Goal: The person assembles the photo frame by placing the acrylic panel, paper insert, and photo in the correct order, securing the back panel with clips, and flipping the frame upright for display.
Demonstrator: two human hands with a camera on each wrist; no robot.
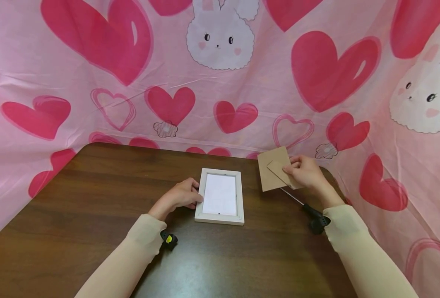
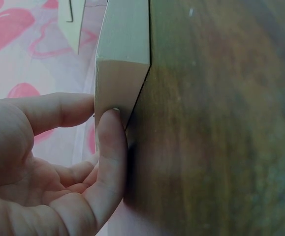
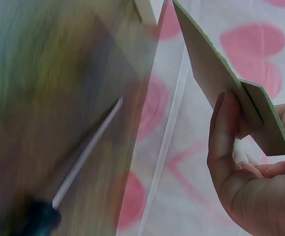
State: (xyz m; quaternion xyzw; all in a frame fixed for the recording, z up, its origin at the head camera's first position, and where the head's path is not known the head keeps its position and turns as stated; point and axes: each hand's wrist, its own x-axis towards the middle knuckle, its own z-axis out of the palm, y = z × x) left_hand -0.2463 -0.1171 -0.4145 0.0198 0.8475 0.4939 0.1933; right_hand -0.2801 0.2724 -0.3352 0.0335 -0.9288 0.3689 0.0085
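A white picture frame [image 1: 241, 198] lies face down on the table, a white sheet [image 1: 220, 194] showing in its opening. My left hand [image 1: 182, 193] holds the frame's left edge, thumb and fingers at its side in the left wrist view. To the right, my right hand [image 1: 304, 170] pinches a brown backing board [image 1: 270, 180] with its stand flap [image 1: 278, 169], raised over the table. In the right wrist view the thumb presses one face of the board [image 3: 206, 64], and the other fingers are partly hidden behind it.
A screwdriver with a thin metal shaft [image 1: 293, 195] and dark handle [image 1: 310, 210] lies on the brown wooden table [image 1: 93, 223] below the right hand. Pink cloth with hearts and rabbits [image 1: 205, 91] hangs behind and beside the table.
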